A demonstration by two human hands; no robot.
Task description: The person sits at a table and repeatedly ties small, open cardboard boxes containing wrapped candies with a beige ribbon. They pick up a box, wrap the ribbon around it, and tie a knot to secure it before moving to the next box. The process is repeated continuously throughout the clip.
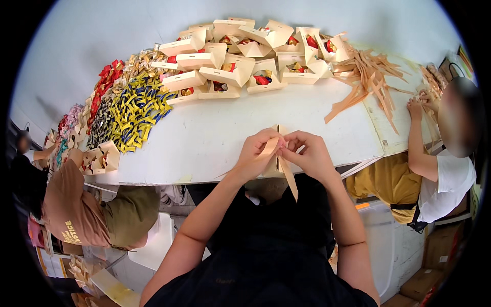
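Observation:
My left hand (257,152) and my right hand (308,152) meet at the near edge of the white table (215,135), both pinching a tan paper ribbon (288,176). The ribbon's loose end hangs down between my hands over my dark lap. A small cream box is mostly hidden behind my fingers, so I cannot tell its state.
Several open cream boxes (240,71) with red and gold contents crowd the far side. Piles of yellow, blue and red wrapped sweets (134,110) lie at left. Loose tan ribbons (371,77) lie at right. A person in brown (82,210) sits left, a person in white (440,174) right.

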